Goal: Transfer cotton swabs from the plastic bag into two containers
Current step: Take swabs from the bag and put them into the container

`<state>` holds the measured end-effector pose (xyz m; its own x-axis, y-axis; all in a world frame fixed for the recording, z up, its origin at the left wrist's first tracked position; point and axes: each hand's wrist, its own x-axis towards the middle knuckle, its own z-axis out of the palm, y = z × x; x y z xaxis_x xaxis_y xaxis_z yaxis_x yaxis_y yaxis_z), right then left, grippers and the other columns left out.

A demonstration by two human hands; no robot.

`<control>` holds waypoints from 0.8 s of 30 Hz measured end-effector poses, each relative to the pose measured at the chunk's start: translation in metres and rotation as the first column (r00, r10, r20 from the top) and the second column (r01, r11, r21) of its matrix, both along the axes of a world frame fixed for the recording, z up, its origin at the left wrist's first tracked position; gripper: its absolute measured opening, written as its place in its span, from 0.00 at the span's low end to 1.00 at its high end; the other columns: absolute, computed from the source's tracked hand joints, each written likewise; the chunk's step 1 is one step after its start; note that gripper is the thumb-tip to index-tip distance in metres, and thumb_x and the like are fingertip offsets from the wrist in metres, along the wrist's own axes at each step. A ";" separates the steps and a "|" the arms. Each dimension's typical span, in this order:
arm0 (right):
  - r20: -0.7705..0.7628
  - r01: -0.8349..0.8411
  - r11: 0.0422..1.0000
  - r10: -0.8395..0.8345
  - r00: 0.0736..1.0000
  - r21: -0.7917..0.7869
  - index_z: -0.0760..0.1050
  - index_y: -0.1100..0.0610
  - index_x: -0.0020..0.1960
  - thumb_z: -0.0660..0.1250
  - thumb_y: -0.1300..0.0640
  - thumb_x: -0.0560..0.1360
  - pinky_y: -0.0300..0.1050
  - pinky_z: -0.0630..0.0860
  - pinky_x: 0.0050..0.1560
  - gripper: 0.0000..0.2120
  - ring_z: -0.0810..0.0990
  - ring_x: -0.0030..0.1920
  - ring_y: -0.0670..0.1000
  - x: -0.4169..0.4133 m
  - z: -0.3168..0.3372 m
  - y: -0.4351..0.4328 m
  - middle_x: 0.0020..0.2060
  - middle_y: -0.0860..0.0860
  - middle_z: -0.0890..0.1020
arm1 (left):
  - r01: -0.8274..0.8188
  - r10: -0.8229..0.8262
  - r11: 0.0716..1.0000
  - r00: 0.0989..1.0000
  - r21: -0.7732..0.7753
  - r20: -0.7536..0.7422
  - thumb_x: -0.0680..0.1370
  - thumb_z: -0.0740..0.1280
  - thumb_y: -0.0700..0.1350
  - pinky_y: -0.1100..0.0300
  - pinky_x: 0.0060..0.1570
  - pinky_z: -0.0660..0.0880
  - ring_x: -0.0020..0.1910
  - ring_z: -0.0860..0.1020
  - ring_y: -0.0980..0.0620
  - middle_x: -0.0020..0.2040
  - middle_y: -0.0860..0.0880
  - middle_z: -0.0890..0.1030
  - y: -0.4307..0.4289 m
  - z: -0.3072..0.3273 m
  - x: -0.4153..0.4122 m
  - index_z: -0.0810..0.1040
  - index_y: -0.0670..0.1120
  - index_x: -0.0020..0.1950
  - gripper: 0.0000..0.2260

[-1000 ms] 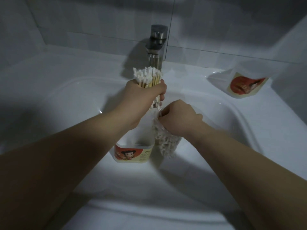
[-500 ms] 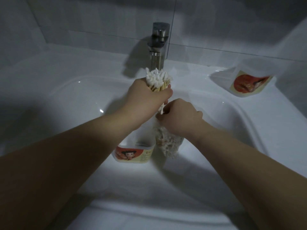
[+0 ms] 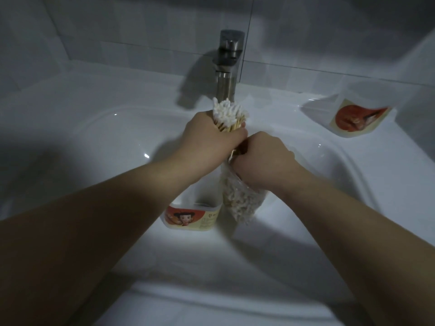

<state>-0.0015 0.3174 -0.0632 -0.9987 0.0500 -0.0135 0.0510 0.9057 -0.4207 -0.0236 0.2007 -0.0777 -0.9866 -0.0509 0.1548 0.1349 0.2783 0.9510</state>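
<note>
Pulling cotton swabs (image 3: 229, 112) from the plastic bag (image 3: 240, 201)
Left hand (image 3: 211, 137) fists the bundle, right hand (image 3: 261, 161) clenches the bag — lift straight, grips tight.

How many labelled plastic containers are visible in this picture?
2. The near container stands in the sink, beside the plastic bag, partly under the left arm. The far container lies on the sink's ledge, right of the faucet. The arms may hide others.
</note>
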 end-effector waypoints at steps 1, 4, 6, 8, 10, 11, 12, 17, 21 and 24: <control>0.012 -0.011 1.000 0.012 1.000 -0.022 0.73 0.52 0.35 0.63 0.51 0.73 0.58 0.77 0.54 0.09 0.77 0.35 0.53 0.000 0.002 0.001 0.31 0.49 0.77 | 0.004 -0.004 1.000 1.000 0.008 0.003 0.68 0.75 0.50 0.47 0.53 0.83 0.46 0.85 0.54 0.44 0.53 0.87 0.000 0.001 0.000 0.85 0.50 0.49 0.11; 0.044 -0.037 0.999 0.038 0.998 -0.025 0.74 0.53 0.35 0.64 0.53 0.73 0.60 0.78 0.56 0.09 0.79 0.39 0.55 0.001 0.005 0.003 0.32 0.50 0.78 | 0.014 -0.014 1.000 1.000 -0.007 0.004 0.69 0.76 0.49 0.45 0.52 0.83 0.45 0.85 0.53 0.43 0.52 0.87 -0.001 -0.001 0.000 0.85 0.50 0.47 0.08; 0.062 -0.047 0.998 0.049 0.997 -0.028 0.76 0.53 0.36 0.65 0.52 0.73 0.60 0.78 0.58 0.09 0.80 0.42 0.56 0.002 0.006 0.004 0.35 0.51 0.80 | 0.009 -0.009 1.000 1.000 -0.029 0.001 0.71 0.76 0.47 0.45 0.51 0.83 0.44 0.85 0.53 0.42 0.52 0.87 -0.001 -0.003 0.000 0.85 0.49 0.46 0.06; 0.069 -0.066 0.997 0.068 0.995 -0.029 0.78 0.52 0.35 0.66 0.52 0.74 0.59 0.77 0.58 0.09 0.81 0.44 0.56 0.003 0.008 0.007 0.36 0.51 0.81 | 0.007 -0.007 1.000 1.000 -0.030 0.009 0.69 0.75 0.48 0.44 0.51 0.82 0.44 0.85 0.50 0.41 0.50 0.87 -0.002 -0.002 0.000 0.84 0.48 0.46 0.08; 0.080 -0.099 0.995 0.101 0.992 -0.019 0.80 0.53 0.37 0.66 0.52 0.74 0.58 0.77 0.58 0.09 0.81 0.44 0.55 0.004 0.010 0.010 0.36 0.50 0.82 | 0.010 -0.010 1.000 1.000 -0.013 0.017 0.67 0.73 0.49 0.42 0.51 0.82 0.43 0.85 0.47 0.40 0.49 0.86 -0.003 0.000 0.000 0.84 0.47 0.44 0.09; 0.089 -0.119 0.993 0.120 0.989 -0.015 0.82 0.53 0.39 0.66 0.53 0.74 0.57 0.77 0.58 0.08 0.81 0.45 0.54 0.005 0.011 0.011 0.36 0.49 0.82 | 0.010 -0.009 1.000 1.000 -0.005 0.018 0.66 0.72 0.48 0.41 0.51 0.82 0.43 0.85 0.46 0.39 0.48 0.86 -0.003 0.001 0.000 0.84 0.47 0.43 0.09; 0.096 -0.137 0.991 0.137 0.986 -0.013 0.83 0.52 0.40 0.67 0.53 0.74 0.57 0.77 0.58 0.08 0.81 0.46 0.54 0.005 0.013 0.012 0.37 0.48 0.83 | 0.006 -0.006 1.000 1.000 -0.001 0.017 0.67 0.72 0.48 0.40 0.51 0.82 0.43 0.85 0.45 0.38 0.48 0.85 -0.003 0.001 -0.001 0.83 0.46 0.43 0.08; 0.055 -0.206 0.978 0.204 0.977 0.024 0.85 0.52 0.42 0.68 0.51 0.74 0.58 0.78 0.57 0.08 0.81 0.47 0.52 0.006 0.014 0.015 0.38 0.47 0.83 | -0.011 0.012 1.000 1.000 -0.008 0.021 0.72 0.73 0.44 0.44 0.49 0.81 0.43 0.84 0.45 0.38 0.48 0.84 -0.005 -0.002 -0.003 0.82 0.46 0.43 0.02; -0.056 -0.241 0.970 0.241 0.969 0.003 0.79 0.48 0.33 0.71 0.46 0.74 0.54 0.79 0.50 0.13 0.79 0.40 0.49 0.001 0.016 0.024 0.32 0.45 0.80 | -0.014 0.015 1.000 1.000 -0.016 0.021 0.73 0.73 0.44 0.52 0.44 0.78 0.43 0.83 0.46 0.40 0.47 0.85 -0.004 -0.002 -0.003 0.82 0.47 0.43 0.03; -0.173 -0.244 0.969 0.236 0.956 -0.028 0.78 0.47 0.31 0.72 0.44 0.74 0.49 0.78 0.43 0.14 0.79 0.35 0.47 -0.004 0.019 0.035 0.29 0.45 0.80 | -0.019 0.019 1.000 1.000 -0.007 0.018 0.73 0.73 0.45 0.53 0.43 0.78 0.43 0.84 0.47 0.40 0.48 0.85 -0.005 0.001 -0.002 0.83 0.48 0.44 0.02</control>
